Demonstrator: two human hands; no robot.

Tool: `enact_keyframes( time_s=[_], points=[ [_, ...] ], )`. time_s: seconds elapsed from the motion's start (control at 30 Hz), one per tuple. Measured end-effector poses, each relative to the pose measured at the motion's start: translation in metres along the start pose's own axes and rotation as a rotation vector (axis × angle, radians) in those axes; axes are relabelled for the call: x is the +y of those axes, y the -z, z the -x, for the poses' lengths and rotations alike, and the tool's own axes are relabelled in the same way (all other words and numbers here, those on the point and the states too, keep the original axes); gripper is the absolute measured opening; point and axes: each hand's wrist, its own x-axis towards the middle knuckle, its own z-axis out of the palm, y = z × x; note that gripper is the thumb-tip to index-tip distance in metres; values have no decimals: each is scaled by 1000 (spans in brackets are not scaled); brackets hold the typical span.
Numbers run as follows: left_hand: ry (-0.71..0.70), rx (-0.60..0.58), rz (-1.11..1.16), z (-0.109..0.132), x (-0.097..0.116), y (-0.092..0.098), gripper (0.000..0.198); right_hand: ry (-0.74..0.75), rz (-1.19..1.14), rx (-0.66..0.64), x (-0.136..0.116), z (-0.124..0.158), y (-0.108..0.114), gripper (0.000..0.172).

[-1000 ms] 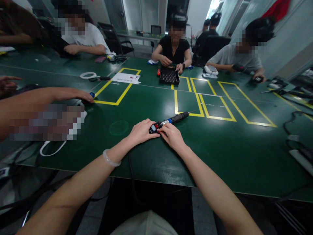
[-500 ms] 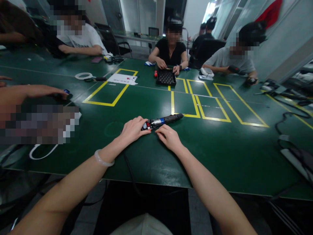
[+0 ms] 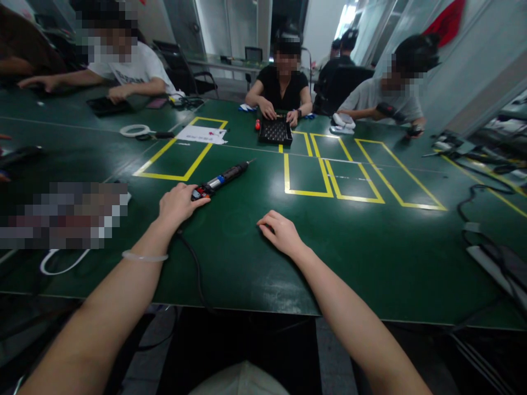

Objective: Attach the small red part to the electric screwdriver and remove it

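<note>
My left hand (image 3: 178, 204) is closed around the rear end of an electric screwdriver (image 3: 222, 179). The tool has a black front part, a silver section, a blue band and red parts near my fingers. It lies slantwise over the table, its thin bit pointing away to the upper right. A black cord (image 3: 193, 255) runs from beneath my left hand to the table's near edge. My right hand (image 3: 280, 231) rests on the table to the right, apart from the screwdriver. Its fingers are curled together with nothing visible in them.
The green table (image 3: 242, 269) carries yellow tape outlines (image 3: 308, 193). Across it, a person in black has both hands at a black tray (image 3: 275, 133). A white paper (image 3: 201, 133) lies left of the tray. Cables (image 3: 465, 206) lie at the right. Other people sit around.
My left hand has carried the screwdriver leftward and turned its bit further away from me. My right hand has stayed nearly in place, now apart from the tool.
</note>
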Motion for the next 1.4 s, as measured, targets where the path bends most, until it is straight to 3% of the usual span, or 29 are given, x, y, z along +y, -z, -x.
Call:
enact_keyframes(
  time_s=[0.13,0.23,0.43,0.57,0.8,0.97,1.1,1.2,1.3,1.4],
  points=[
    [70,9,57,-7,-23,-4,69,-12,6,-19,-1,-1,0,17],
    [94,30,56,-6,-27,-4,66,-9,1,-25,-1,-1,0,16],
    [-19,182,26,2,-10,4,57,-18,-18,-31,-2,-1,1,15],
    [-63,173,-18,4,-3,8,38,-22,-19,-34,-3,-1,2,15],
    [-52,164,-54,7,-1,6,25,-12,-14,-27,-2,-1,1,14],
    [-29,204,-16,7,1,9,30,-9,-18,-21,-2,-1,0,14],
    [-48,255,158,6,9,11,35,-18,-49,-20,-1,-1,-1,15],
    [-149,103,450,10,30,13,38,-42,-111,-11,-1,-2,-2,14],
    [-328,-199,787,23,62,17,47,-90,-261,14,-2,-3,-3,15],
    [-425,-477,964,41,92,23,66,-128,-511,-3,-5,-4,-5,31]
  ],
)
